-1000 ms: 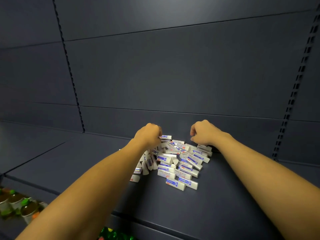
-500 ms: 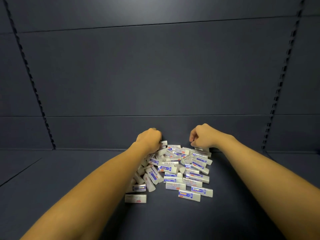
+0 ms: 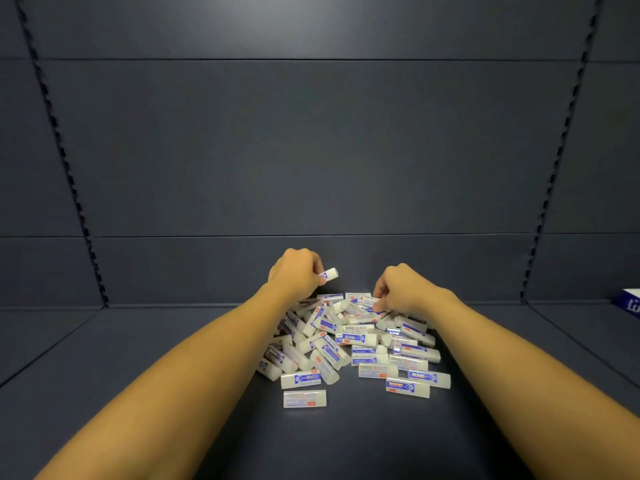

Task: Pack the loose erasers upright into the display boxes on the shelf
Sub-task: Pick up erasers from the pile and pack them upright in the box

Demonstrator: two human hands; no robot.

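Left hand (image 3: 294, 275) lifted eraser (image 3: 330, 274); right hand (image 3: 403, 289) in pile (image 3: 356, 344).

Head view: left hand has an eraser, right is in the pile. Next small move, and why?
Probably close the right hand on one eraser from the pile and lift. The left hand already holds an eraser; only a blue box corner shows, far right.

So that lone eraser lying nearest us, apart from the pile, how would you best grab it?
Probably from above, pinching the lone eraser's two long sides. It lies flat and crosswise on the shelf, with free space all round it.
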